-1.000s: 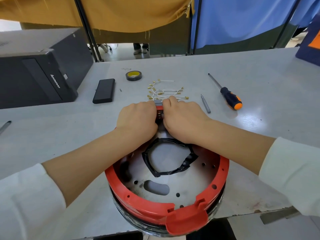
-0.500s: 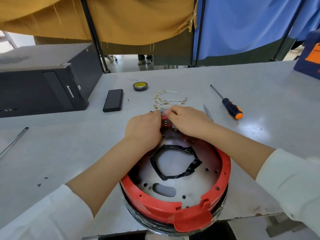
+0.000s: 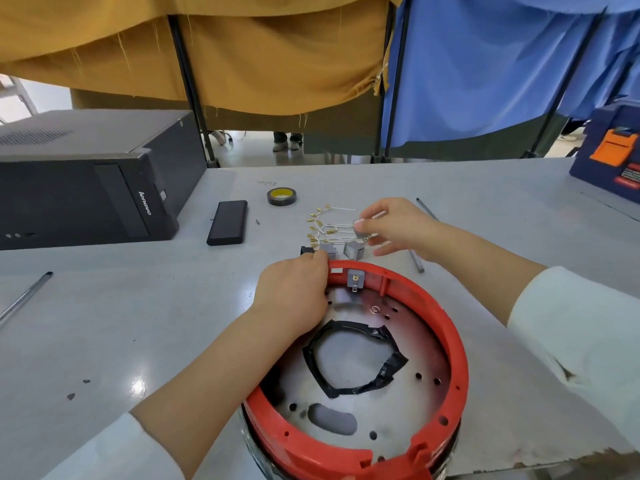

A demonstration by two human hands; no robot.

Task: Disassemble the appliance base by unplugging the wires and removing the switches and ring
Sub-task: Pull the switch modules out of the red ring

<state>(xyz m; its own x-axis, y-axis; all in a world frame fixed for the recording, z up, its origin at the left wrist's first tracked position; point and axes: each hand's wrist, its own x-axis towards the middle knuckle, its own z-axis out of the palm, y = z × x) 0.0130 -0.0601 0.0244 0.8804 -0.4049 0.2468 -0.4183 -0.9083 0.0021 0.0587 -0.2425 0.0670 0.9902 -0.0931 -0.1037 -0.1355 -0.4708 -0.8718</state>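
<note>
A: Where does the person stand with the switches?

B: The right hand [image 3: 398, 225] pinches one freed grey switch [image 3: 360, 228] between thumb and fingertips, just beyond the red ring [image 3: 446, 327], over the unplugged wires [image 3: 325, 225]. The left hand [image 3: 294, 289] grips the ring's far rim, fingers curled over it. Two grey switches [image 3: 353, 250] and a black one [image 3: 306, 251] lie on the table [image 3: 138, 323] just past that rim.

A: And what is left?

B: One switch [image 3: 356, 279] sits in its slot on the ring's far wall. The held one is best set down beside the others, clear of the wires, so nothing tangles. Then, with the left hand steadying the ring, the last switch probably wants a squeeze on its clips and a straight push out, not a twist.
</note>
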